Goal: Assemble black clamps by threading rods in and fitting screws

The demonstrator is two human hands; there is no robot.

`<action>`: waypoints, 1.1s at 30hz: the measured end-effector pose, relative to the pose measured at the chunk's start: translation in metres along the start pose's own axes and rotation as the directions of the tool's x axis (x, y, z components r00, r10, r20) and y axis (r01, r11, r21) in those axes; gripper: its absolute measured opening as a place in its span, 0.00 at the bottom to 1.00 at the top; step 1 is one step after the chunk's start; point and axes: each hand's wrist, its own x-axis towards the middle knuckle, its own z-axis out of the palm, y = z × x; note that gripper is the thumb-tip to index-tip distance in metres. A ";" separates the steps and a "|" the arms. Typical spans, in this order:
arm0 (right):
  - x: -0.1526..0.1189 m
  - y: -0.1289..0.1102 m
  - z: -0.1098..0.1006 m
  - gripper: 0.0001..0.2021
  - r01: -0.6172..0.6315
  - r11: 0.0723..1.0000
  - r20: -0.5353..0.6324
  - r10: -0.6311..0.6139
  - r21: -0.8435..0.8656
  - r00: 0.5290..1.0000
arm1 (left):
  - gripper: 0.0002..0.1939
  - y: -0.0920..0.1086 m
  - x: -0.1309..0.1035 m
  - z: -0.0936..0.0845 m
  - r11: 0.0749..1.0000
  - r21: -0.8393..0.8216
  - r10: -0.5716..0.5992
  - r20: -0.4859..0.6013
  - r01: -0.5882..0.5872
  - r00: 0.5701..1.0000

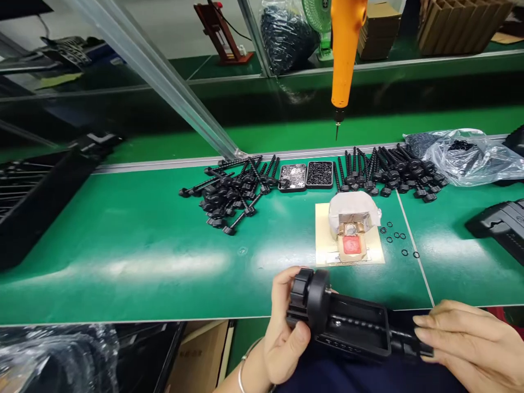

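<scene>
My left hand (286, 333) is wrapped round the ribbed knob end of a black plastic frame (356, 325). A threaded rod runs lengthwise inside the frame's opening. At its far right end, the fingers of my right hand (470, 338) are closed on the narrower black part. The frame is held level, just over the bench's front edge. Beyond it stands a whitish fixture (354, 210) with a red pad (352, 245), on a cream board (323, 234). Several small black rings (397, 235) lie to the fixture's right.
Piles of black knobbed screws lie left (229, 196) and right (385, 169) of two small trays, one with silvery parts (292, 177), one with black ones (320, 174). An orange electric screwdriver (344, 60) hangs above. A plastic bag (478, 158) and black part (503, 226) sit right.
</scene>
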 end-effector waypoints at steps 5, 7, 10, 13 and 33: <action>0.016 -0.012 -0.002 0.25 -0.245 0.962 -0.008 0.247 0.122 0.969 | 0.34 -0.003 -0.008 0.017 0.979 -0.082 -0.205 -0.337 0.189 0.919; 0.020 -0.014 -0.002 0.22 -0.300 0.945 0.082 0.291 0.133 0.953 | 0.35 0.001 -0.006 0.024 0.971 -0.097 -0.238 -0.400 0.217 0.885; 0.024 -0.018 -0.004 0.17 -0.320 0.942 0.133 0.306 0.103 0.943 | 0.33 0.008 -0.001 0.029 0.966 -0.114 -0.260 -0.423 0.234 0.868; 0.025 -0.021 -0.007 0.19 -0.276 0.950 0.057 0.271 0.142 0.961 | 0.33 0.015 0.001 0.033 0.956 -0.157 -0.291 -0.412 0.247 0.863; 0.022 -0.022 -0.004 0.16 -0.256 0.956 0.136 0.237 0.144 0.962 | 0.31 0.002 0.000 0.031 0.980 -0.089 -0.201 -0.400 0.180 0.894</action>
